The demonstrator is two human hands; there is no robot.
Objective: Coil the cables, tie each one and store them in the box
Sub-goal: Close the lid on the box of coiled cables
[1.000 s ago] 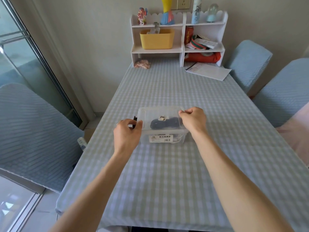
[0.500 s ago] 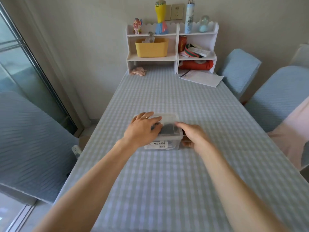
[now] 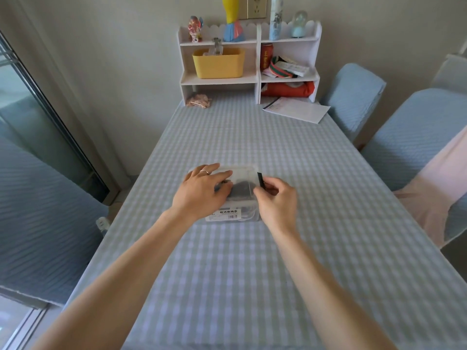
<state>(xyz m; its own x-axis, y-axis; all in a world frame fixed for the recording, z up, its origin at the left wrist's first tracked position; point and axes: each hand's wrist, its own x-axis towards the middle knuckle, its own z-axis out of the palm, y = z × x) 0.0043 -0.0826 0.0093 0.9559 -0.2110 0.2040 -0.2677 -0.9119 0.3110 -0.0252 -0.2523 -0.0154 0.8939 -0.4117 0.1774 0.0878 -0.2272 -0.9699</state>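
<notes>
- The box (image 3: 233,213), clear plastic with a printed label on its near side, sits on the table (image 3: 252,274) in front of the person, about mid-width.
- The lid (image 3: 242,173) lies on top of the box. Dark cables (image 3: 240,190) show through it; a pale cable appears low at the front right corner.
- The left hand (image 3: 202,193) rests flat on the lid, fingers straight and spread, holding nothing. A ring is visible on one finger.
- The right hand (image 3: 275,200) is at the right edge of the box, thumb and fingers pinched on a black latch (image 3: 260,179) that stands up from that side.
- Judged step: opening or closing the right latch. Whether the left-side latch is engaged cannot be seen; the left hand covers that area.
- To do the step well: keep the left palm pressing straight down so the box does not slide on the cloth.
- Swing the latch about its hinge, not sideways, until it seats or releases.
- Check that no cable loop sits between lid and rim.
- Beyond the box: a white shelf (image 3: 250,61) at the far end of the table, with a yellow bin (image 3: 218,63) in it, and papers (image 3: 295,109) lying near it.
- Blue-covered chairs (image 3: 353,92) stand at the right.
</notes>
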